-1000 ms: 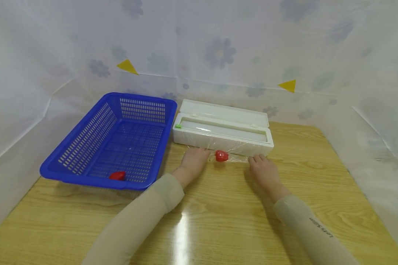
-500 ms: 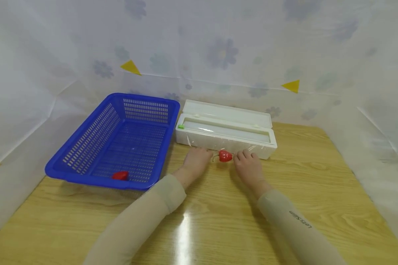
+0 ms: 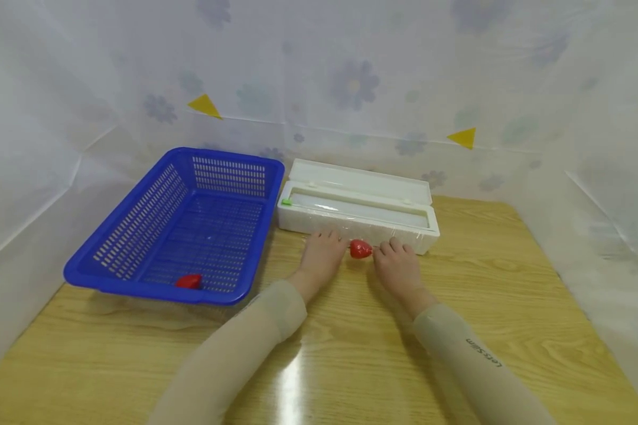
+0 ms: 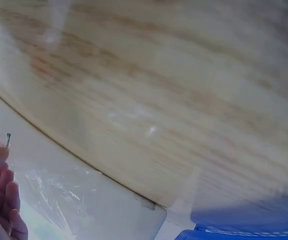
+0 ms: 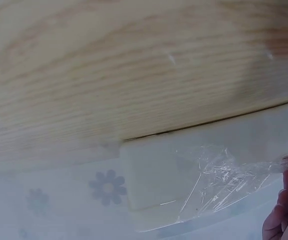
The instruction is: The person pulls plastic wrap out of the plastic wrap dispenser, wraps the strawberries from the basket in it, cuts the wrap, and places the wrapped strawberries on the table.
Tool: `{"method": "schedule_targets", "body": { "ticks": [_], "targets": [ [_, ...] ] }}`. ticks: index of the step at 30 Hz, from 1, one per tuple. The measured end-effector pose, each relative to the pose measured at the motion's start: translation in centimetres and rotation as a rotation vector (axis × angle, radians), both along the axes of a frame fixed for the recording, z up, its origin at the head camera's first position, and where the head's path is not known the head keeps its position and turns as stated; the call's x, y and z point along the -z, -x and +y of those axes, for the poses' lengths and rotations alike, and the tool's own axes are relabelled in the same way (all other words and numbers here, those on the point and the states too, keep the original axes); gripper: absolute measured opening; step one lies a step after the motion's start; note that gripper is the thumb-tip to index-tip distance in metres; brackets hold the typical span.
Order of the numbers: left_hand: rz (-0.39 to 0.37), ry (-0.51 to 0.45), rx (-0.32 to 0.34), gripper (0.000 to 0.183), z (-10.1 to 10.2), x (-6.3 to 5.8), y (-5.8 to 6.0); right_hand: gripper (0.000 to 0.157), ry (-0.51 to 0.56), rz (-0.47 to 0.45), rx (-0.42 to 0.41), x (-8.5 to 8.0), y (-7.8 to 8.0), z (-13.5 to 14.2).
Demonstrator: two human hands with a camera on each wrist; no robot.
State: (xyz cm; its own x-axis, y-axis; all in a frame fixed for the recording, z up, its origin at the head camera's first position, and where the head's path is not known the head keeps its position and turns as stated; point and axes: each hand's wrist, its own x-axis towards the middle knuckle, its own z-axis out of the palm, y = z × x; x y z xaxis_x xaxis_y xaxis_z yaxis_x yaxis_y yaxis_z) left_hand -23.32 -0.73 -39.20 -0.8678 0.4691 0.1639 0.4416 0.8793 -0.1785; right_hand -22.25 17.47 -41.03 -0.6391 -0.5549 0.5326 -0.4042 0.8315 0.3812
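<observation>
A small red pepper-like fruit (image 3: 360, 248) hangs wrapped in clear plastic wrap (image 5: 226, 172), just in front of the white wrap dispenser (image 3: 358, 228). My left hand (image 3: 322, 260) pinches the gathered wrap at the fruit's left end; a thin green stem (image 4: 8, 139) shows there in the left wrist view. At the other end, my right hand (image 3: 399, 271) pinches the bunched wrap, its fingers curled. Crinkled film runs from the fruit up the dispenser's front. Both wrist views catch only part of each hand, at the frame's edge.
A blue slotted basket (image 3: 255, 248) stands on the left, with another red fruit (image 3: 188, 281) at its near end. The dispenser's white lid (image 3: 358, 180) is raised, and a green slider (image 3: 286, 202) sits at its left. Beneath is a wooden table (image 3: 510, 283).
My right hand has come left, up against the fruit. After that, my left hand has shifted right to the fruit's stem end. The basket and dispenser have stayed in place.
</observation>
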Motion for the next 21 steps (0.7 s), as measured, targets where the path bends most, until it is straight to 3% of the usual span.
{"method": "schedule_targets", "body": {
  "ticks": [8, 15, 21],
  "targets": [
    [-0.035, 0.006, -0.023, 0.037, -0.13, -0.26, -0.21, 0.006, 0.049, 0.004, 0.002, -0.09, 0.2, -0.1],
    [-0.015, 0.04, -0.058, 0.037, 0.35, -0.57, -0.04, 0.012, 0.241, -0.035, -0.001, -0.54, 0.19, -0.52],
    [-0.014, 0.049, -0.028, 0.036, 0.62, -0.64, -0.13, 0.013, 0.266, -0.027, -0.008, -0.54, 0.22, -0.36]
  ]
}}
